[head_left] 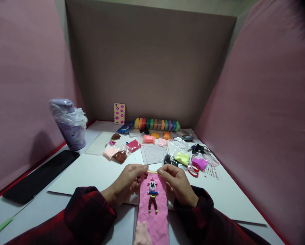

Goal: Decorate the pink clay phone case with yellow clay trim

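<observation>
A long piece covered in pink clay (159, 217) lies at the bottom centre, with a small clay figure (153, 195) on it and a pale peach patch at its lower left. Across its top edge runs a thin yellow clay strip (152, 172). My left hand (129, 180) pinches the strip's left end between thumb and finger. At the right end, my right hand (176, 182) has its thumb and finger closed on the same strip. The other fingers of both hands curl beside the pink piece.
Bags of coloured clay, a lined paper (154, 154), red scissors (193, 171) and keys (199, 149) lie beyond my hands on a white board (86, 180). A purple bottle (72, 131) and black phone-like slab (41, 177) are left. Clay tubs (156, 124) line the back.
</observation>
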A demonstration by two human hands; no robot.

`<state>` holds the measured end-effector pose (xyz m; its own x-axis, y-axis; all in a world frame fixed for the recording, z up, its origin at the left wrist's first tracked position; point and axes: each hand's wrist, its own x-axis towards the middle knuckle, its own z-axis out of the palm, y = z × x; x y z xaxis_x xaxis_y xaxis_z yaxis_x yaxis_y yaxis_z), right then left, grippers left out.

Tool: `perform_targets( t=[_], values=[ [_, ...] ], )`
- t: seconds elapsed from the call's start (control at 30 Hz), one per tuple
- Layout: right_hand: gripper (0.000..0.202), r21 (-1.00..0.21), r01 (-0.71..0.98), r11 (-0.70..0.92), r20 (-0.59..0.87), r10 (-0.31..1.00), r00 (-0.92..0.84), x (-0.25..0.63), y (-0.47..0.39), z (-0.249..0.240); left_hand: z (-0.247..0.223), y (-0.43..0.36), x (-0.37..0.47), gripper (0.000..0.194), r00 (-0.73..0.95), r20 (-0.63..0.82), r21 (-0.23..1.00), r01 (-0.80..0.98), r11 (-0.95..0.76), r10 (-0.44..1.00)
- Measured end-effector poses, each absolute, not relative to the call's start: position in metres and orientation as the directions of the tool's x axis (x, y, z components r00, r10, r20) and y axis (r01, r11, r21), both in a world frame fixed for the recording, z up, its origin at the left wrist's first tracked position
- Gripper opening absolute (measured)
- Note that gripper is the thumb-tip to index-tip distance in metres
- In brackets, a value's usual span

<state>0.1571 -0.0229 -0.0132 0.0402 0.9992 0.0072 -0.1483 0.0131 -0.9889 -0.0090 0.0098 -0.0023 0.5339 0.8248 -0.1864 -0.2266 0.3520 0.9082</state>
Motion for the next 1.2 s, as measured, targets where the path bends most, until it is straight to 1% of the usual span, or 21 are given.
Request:
perform_targets(
  t=[0.17, 0.33, 0.5, 0.67, 0.97, 1.2],
  values=[
    [0.033, -0.989, -0.146, 0.014, 0.01, 1.0, 0.026, 0.158, -0.022, -0.016, -0.002, 0.01, -0.009, 0.025, 0.514, -0.216, 0.913, -0.196, 0.359, 0.83],
    [0.04, -0.982, -0.185, -0.023, -0.025, 1.0, 0.007, 0.159, -0.021, -0.017, -0.003, 0.01, -0.009, 0.026, 0.517, -0.218, 0.923, -0.167, 0.347, 0.828],
    [0.035, -0.992, -0.118, 0.047, 0.046, 0.999, 0.007, 0.156, -0.023, -0.013, -0.004, 0.008, -0.008, 0.027, 0.514, -0.213, 0.935, -0.139, 0.326, 0.831],
    [0.03, -0.997, -0.051, 0.049, 0.05, 0.999, -0.016, 0.154, -0.024, -0.012, -0.003, 0.005, -0.007, 0.026, 0.548, -0.21, 0.939, -0.117, 0.322, 0.81],
    [0.022, -0.986, -0.164, 0.015, 0.019, 1.0, -0.023, 0.159, -0.023, -0.008, 0.001, 0.004, -0.006, 0.025, 0.513, -0.215, 0.924, -0.169, 0.344, 0.831],
    [0.018, -0.972, -0.229, -0.052, -0.049, 0.999, -0.022, 0.165, -0.018, -0.013, 0.0, 0.006, -0.007, 0.025, 0.509, -0.217, 0.924, -0.167, 0.343, 0.833]
  ],
)
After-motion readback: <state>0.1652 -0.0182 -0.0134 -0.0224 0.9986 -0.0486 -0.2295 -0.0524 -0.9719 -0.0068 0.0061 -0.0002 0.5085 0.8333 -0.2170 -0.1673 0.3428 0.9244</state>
